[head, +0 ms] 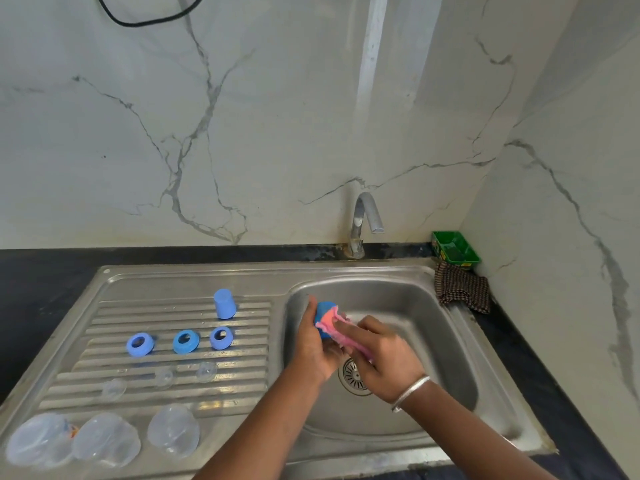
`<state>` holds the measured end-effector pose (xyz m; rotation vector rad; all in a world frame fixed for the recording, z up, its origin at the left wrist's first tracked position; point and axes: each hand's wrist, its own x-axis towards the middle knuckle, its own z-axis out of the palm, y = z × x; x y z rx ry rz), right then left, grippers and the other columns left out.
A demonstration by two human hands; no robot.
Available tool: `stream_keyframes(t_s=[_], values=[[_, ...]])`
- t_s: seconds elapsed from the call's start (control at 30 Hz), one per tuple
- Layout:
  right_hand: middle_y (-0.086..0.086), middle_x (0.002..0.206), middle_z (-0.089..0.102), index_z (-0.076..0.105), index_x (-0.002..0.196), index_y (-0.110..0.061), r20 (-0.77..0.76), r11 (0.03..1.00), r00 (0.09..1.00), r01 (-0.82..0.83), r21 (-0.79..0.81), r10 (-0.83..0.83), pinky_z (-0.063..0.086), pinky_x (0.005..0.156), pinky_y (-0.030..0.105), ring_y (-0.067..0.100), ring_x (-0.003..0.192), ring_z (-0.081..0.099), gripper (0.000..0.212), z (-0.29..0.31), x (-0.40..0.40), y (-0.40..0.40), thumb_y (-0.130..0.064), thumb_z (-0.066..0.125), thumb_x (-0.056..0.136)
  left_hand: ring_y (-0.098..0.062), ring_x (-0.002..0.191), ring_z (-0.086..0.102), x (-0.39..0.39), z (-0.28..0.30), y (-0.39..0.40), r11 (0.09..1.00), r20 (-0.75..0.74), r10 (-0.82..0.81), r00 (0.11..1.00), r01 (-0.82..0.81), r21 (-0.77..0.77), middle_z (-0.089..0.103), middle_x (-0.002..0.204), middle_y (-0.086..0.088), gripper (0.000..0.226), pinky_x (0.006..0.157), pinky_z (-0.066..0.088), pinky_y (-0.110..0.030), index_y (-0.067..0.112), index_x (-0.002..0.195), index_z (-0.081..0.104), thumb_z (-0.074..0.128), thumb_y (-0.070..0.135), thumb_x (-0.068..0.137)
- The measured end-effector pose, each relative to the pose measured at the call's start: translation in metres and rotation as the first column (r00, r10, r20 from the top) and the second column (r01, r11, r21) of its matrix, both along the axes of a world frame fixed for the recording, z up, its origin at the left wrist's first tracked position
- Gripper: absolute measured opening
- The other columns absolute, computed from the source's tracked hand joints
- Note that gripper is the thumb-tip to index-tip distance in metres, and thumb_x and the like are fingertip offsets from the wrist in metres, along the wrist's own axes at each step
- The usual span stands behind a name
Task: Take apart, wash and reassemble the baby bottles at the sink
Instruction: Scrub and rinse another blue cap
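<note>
- Scrubbing going on over the sink basin [433, 327] — the left hand [313, 344] is curled round a blue bottle cap [323, 311], holding it above the drain [353, 375].
- The right hand [384, 355], with a silver bangle [412, 393] on its wrist, presses a pink sponge cloth [334, 323] against the cap, fingers bent over the cloth.
- On the ribbed drainboard [173, 393] to the left: another blue cap [224, 303] standing upright, then three blue collar rings [139, 344] in a row.
- Nearer the person sit three clear teats [163, 377], and closest of all three clear bottles [173, 429] — pretty blurry.
- Far right corner of the tabletop [41, 289]: a green tray [455, 251] and a checked cloth [462, 291] just beside the sink rim.
- The tap [363, 220] stands behind the basin.
</note>
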<state>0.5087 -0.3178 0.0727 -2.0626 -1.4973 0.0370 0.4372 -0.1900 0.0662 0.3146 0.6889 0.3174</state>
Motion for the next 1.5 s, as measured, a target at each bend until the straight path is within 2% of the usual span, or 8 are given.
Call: stream_keyframes(t_s=[0.17, 0.33, 0.5, 0.77, 0.97, 1.13, 1.3, 1.5], values=[[-0.015, 0.093, 0.051, 0.036, 0.138, -0.055, 0.026, 0.997, 0.997, 0.071, -0.028, -0.071, 0.054, 0.057, 0.04, 0.02, 0.072, 0.061, 0.061, -0.014, 0.013, -0.018, -0.036, 0.048, 0.082, -0.032, 0.082, 0.063, -0.003, -0.005, -0.002, 0.998, -0.005, -0.061, 0.998, 0.061, 0.014, 0.065, 0.082, -0.018, 0.055, 0.078, 0.051, -0.049, 0.004, 0.101, 0.06, 0.059, 0.057, 0.087], [-0.014, 0.084, 0.048, 0.046, 0.136, -0.048, -0.046, 0.974, 0.974, 0.223, 0.034, -0.221, 0.053, 0.06, 0.037, 0.018, 0.069, 0.059, 0.054, -0.005, 0.016, -0.015, -0.031, 0.057, 0.087, -0.026, 0.09, 0.065, -0.003, -0.009, -0.002, 0.992, -0.01, -0.104, 0.995, 0.104, 0.074, 0.068, 0.099, -0.014, 0.054, 0.082, 0.049, -0.056, 0.007, 0.117, 0.059, 0.06, 0.049, 0.083], [-0.014, 0.088, 0.053, 0.055, 0.133, -0.038, -0.15, 0.975, 0.967, 0.216, 0.057, -0.206, 0.054, 0.07, 0.035, 0.014, 0.078, 0.06, 0.054, 0.001, 0.015, 0.003, -0.021, 0.06, 0.082, -0.025, 0.086, 0.063, -0.002, -0.006, -0.015, 0.994, -0.019, -0.08, 0.997, 0.081, 0.071, 0.067, 0.097, -0.015, 0.046, 0.078, 0.05, -0.045, 0.007, 0.122, 0.057, 0.041, 0.046, 0.102], [-0.01, 0.08, 0.05, 0.056, 0.133, -0.037, -0.176, 0.989, 0.982, 0.093, 0.114, -0.072, 0.049, 0.062, 0.034, 0.008, 0.067, 0.052, 0.052, -0.003, 0.004, -0.006, -0.023, 0.061, 0.083, -0.021, 0.073, 0.062, -0.003, 0.004, -0.011, 0.996, 0.097, 0.052, 0.994, -0.058, 0.064, 0.067, 0.074, -0.011, 0.041, 0.064, 0.055, -0.03, 0.002, 0.1, 0.062, 0.06, 0.042, 0.087], [-0.011, 0.08, 0.055, 0.049, 0.129, -0.052, -0.187, 0.98, 0.963, 0.197, -0.002, -0.194, 0.053, 0.071, 0.036, 0.012, 0.073, 0.058, 0.055, -0.016, 0.01, -0.024, -0.028, 0.06, 0.081, -0.032, 0.085, 0.063, -0.002, -0.003, -0.008, 0.999, 0.107, -0.014, 0.994, 0.009, 0.041, 0.065, 0.087, -0.02, 0.059, 0.087, 0.049, -0.052, 0.002, 0.103, 0.059, 0.052, 0.058, 0.084], [-0.007, 0.101, 0.068, 0.058, 0.13, -0.039, -0.246, 0.955, 0.945, 0.258, 0.145, -0.218, 0.051, 0.081, 0.023, 0.006, 0.086, 0.062, 0.048, -0.003, 0.014, -0.013, -0.018, 0.062, 0.087, -0.029, 0.095, 0.066, -0.002, -0.007, -0.007, 0.999, 0.12, -0.03, 0.992, 0.026, 0.036, 0.07, 0.101, -0.017, 0.052, 0.088, 0.042, -0.069, 0.007, 0.121, 0.056, 0.04, 0.051, 0.1], [-0.005, 0.087, 0.061, 0.058, 0.132, -0.037, -0.288, 0.955, 0.929, 0.273, 0.116, -0.231, 0.05, 0.074, 0.023, 0.007, 0.076, 0.058, 0.055, 0.004, 0.012, 0.004, -0.01, 0.061, 0.083, -0.026, 0.093, 0.065, 0.0, -0.007, -0.02, 0.994, 0.085, -0.083, 0.993, 0.075, 0.084, 0.067, 0.107, -0.015, 0.051, 0.074, 0.053, -0.049, 0.009, 0.123, 0.059, 0.033, 0.048, 0.104], [-0.009, 0.085, 0.062, 0.066, 0.125, -0.027, -0.287, 0.973, 0.952, 0.16, 0.164, -0.108, 0.043, 0.071, 0.013, 0.002, 0.076, 0.057, 0.047, 0.004, 0.004, 0.0, -0.012, 0.063, 0.08, -0.027, 0.083, 0.064, -0.002, 0.01, -0.02, 0.997, 0.161, 0.037, 0.986, -0.047, 0.057, 0.07, 0.083, -0.014, 0.038, 0.081, 0.05, -0.039, 0.002, 0.103, 0.065, 0.063, 0.033, 0.081]])
